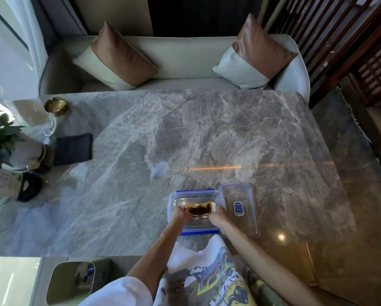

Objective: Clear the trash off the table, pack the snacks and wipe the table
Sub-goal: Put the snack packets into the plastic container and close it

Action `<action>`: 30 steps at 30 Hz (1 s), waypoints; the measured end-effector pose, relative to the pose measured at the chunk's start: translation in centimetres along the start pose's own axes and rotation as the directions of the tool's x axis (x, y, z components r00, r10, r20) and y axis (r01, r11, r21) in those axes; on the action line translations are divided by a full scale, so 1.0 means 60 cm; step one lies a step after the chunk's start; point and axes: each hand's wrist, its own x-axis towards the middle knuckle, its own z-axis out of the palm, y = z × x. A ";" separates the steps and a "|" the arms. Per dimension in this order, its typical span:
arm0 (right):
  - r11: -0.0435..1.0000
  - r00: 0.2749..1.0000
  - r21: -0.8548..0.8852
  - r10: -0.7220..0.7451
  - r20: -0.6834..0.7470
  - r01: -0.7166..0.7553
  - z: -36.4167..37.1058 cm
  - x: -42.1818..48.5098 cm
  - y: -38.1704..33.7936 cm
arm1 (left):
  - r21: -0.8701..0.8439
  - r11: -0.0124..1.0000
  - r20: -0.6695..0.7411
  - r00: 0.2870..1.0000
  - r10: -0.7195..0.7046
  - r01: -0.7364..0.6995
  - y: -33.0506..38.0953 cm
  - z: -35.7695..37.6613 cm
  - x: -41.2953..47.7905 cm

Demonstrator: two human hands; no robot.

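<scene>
A clear plastic container [174,196] with blue clips sits near the front edge of the grey marble table [207,133]. Its clear lid [240,208] with a blue label lies flat just to its right. Over the container, both hands hold an opened yellow snack packet [200,208] with dark contents showing. My left hand [179,215] grips the packet's left side and my right hand [218,217] grips its right side. A dark folded cloth [72,149] lies at the table's left.
A brass dish [56,106] stands at the far left corner. A potted plant [1,138], a glass vessel [49,127] and a paper bag with a black handle [19,186] crowd the left edge. A sofa with two cushions lies beyond. A bin [74,281] sits below left.
</scene>
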 end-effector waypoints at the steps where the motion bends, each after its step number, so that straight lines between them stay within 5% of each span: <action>1: 1.000 1.000 -0.027 -0.005 -0.006 0.005 -0.004 -0.008 -0.005 | -0.004 1.000 0.003 1.000 -0.009 0.009 -0.001 0.000 0.002; 14: 0.984 0.990 -0.145 -0.119 -0.075 0.108 0.017 -0.011 -0.005 | 0.084 0.992 -0.062 0.995 -0.083 0.088 0.002 0.000 0.006; 30: 0.996 0.997 -0.076 -0.043 -0.057 0.039 0.018 -0.013 -0.008 | 0.072 0.993 -0.009 0.996 -0.090 0.090 0.005 -0.014 -0.012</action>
